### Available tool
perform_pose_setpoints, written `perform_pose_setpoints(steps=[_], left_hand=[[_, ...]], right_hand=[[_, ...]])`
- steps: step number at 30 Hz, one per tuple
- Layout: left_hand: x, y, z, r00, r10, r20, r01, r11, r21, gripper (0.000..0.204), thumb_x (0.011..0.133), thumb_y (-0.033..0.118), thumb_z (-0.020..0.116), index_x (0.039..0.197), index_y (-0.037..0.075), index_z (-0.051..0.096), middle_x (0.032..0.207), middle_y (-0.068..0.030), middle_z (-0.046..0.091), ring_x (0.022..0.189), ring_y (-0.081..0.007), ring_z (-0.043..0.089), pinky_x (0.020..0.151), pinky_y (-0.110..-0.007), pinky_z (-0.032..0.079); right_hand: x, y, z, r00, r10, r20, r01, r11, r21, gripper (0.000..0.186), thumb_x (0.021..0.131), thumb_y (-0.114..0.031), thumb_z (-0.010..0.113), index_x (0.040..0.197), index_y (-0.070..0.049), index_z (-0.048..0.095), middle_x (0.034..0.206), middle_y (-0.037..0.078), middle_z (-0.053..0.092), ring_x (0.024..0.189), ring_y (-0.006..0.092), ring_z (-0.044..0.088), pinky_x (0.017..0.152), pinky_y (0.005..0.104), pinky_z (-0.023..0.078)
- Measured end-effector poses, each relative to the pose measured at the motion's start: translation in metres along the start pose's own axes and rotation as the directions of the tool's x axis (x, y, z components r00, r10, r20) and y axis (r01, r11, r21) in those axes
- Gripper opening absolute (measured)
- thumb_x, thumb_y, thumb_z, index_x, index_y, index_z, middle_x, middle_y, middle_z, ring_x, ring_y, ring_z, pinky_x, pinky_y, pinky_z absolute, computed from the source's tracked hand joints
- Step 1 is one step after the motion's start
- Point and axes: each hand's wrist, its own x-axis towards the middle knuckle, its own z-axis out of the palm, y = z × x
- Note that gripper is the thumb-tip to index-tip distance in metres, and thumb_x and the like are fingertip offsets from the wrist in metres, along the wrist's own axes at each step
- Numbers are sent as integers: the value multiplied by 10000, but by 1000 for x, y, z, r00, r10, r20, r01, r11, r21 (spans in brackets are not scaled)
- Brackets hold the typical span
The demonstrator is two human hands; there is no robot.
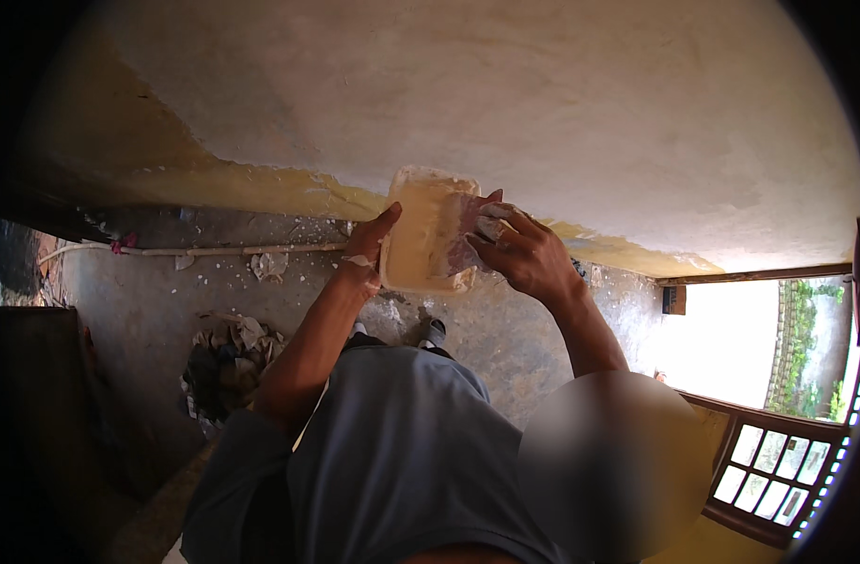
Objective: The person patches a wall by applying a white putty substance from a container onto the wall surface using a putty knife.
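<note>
Held out in front of the wall, a shallow rectangular plastic tub point(390, 268) contains pale cream-coloured paste point(419, 230). My left hand point(366, 242) grips its left side, the thumb over the rim and the fingers hidden underneath. In my right hand point(524, 252) is a flat reddish-brown scraper point(465, 230), pinched between fingers and thumb. The scraper lies over the tub's right side, its edge at the paste. Whitish smears coat my right fingers and my left wrist.
The plastered wall point(543, 113) has peeling yellow paint point(251, 188) along its base. A long pole point(214, 251) lies on the spattered floor point(129, 310). A crumpled heap point(228, 362) sits to the left. On the right are a bright doorway point(721, 320) and a paned window point(773, 470).
</note>
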Motion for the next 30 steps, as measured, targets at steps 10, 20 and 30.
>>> perform_pose_setpoints(steps=[10, 20, 30], left_hand=[[1, 4, 8, 990, -68, 120, 74, 996, -41, 636, 897, 381, 683, 1305, -69, 496, 1201, -181, 630, 1045, -266, 667, 897, -397, 574], [6, 0, -8, 995, -48, 91, 50, 999, -16, 647, 902, 424, 667, 1302, -58, 505, 1190, -177, 635, 1046, -281, 666, 899, -427, 571], [-5, 24, 7, 998, 45, -37, -43, 999, 30, 640, 864, 426, 711, 1286, -20, 529, 1158, -162, 646, 1027, -276, 668, 875, -443, 573]], right_hand=[[7, -5, 24, 994, -38, -100, 42, 998, 43, 346, 703, -107, 694, 1041, -156, 744, 1046, 21, 680, 1103, 239, 639, 902, 357, 581], [-1, -10, 35, 937, 74, -341, -30, 991, 132, 361, 645, -89, 741, 1005, -70, 747, 1015, 85, 681, 1042, 288, 664, 903, 398, 574], [-18, -13, 37, 893, 80, -443, -88, 996, 4, 340, 654, -102, 786, 993, -111, 760, 1023, 69, 669, 1041, 288, 662, 977, 523, 511]])
